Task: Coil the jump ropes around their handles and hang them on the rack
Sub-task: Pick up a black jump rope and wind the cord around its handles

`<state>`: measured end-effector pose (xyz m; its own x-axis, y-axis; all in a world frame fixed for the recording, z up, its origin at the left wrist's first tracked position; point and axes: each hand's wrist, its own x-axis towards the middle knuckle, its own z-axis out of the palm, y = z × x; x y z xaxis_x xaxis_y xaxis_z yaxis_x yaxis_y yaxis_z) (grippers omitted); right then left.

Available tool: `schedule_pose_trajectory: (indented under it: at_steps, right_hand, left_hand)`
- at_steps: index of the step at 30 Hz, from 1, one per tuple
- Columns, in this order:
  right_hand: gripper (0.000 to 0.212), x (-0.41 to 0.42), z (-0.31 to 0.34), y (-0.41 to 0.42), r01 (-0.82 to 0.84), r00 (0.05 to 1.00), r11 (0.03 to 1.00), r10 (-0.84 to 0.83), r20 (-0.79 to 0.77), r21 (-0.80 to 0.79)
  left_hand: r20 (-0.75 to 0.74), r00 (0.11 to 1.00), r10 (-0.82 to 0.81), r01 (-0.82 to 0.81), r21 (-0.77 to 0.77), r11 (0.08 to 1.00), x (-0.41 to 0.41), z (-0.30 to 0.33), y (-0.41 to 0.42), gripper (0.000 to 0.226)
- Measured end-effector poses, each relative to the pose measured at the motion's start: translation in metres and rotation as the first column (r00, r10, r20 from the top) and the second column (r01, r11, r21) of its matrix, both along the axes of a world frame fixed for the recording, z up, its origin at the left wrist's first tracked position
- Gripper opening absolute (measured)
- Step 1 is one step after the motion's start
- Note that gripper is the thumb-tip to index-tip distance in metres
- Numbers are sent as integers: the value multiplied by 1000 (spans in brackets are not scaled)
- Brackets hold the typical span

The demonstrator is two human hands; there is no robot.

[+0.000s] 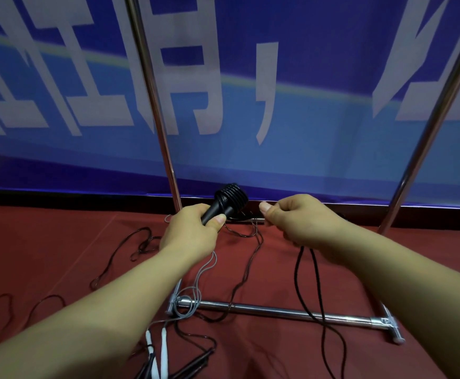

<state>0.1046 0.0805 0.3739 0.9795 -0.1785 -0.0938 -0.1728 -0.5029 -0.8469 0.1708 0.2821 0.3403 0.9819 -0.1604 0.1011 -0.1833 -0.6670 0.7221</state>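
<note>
The left hand (193,233) grips the black handles (214,210) of a jump rope, fingers curled round them with the thumb laid across the top; the handles point toward 1 o'clock. Just above the hand, black rope is wound round the handles in a tight coil (232,196) of neat turns. At 3 o'clock from the coil, close by but apart from it, the right hand (304,222) has its fingers curled, thumb pressed against the forefinger, pinching the black rope (315,285); the loose rope drops from under that hand toward 6 o'clock in two strands, crosses the rack's base bar (283,311) and runs on over the red floor (59,242).

The rack has two shiny uprights: the left upright (155,105) rises behind the left hand, and the right upright (437,119) leans up toward 1 o'clock at the far right. A grey rope (205,266) trails from under the left wrist down to the base bar's left end, and its white handles (157,348) lie on the floor at 6 o'clock. A thin dark reddish rope (246,266) snakes between the hands and over the bar; more loops of it (138,242) lie at 9 o'clock. Dark handles (193,365) lie beside the white ones. A blue banner (305,132) with large white characters hangs behind the rack
</note>
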Motion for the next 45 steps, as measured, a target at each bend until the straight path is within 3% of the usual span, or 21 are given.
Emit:
schedule_pose_trajectory:
  at_steps: [5,12,17,28,32,37,42,45]
  right_hand:
    - [41,5,-4,-2,80,994,990,-88,58,118]
    - [35,6,-5,-5,172,978,971,-188,92,165]
    - [32,5,-3,-4,138,983,975,-156,99,173]
    - [37,-4,0,-12,51,987,998,-45,152,-37]
    - [36,-7,2,-18,20,984,997,-7,178,-70]
    - [29,-10,4,-25,-10,989,1000,8,150,9]
    - [38,-12,9,-32,-111,993,957,93,78,269]
    - [31,-15,15,-36,-136,990,906,134,34,401]
  left_hand:
    - [8,999,-38,37,94,995,0,-2,-2,11]
    - [-54,995,-89,92,68,993,0,-1,-7,19]
    - [-99,972,-211,229,239,944,-8,-1,-16,13]
    - [-177,845,-504,534,272,800,-26,13,-20,17]
    - [-160,794,-587,608,200,768,-32,20,-18,11]
    - [-185,720,-669,692,114,713,-37,27,-16,14]
    - [-298,575,-762,727,-242,642,-45,39,-15,26]
    - [-298,518,-802,708,-376,597,-51,49,-17,15]
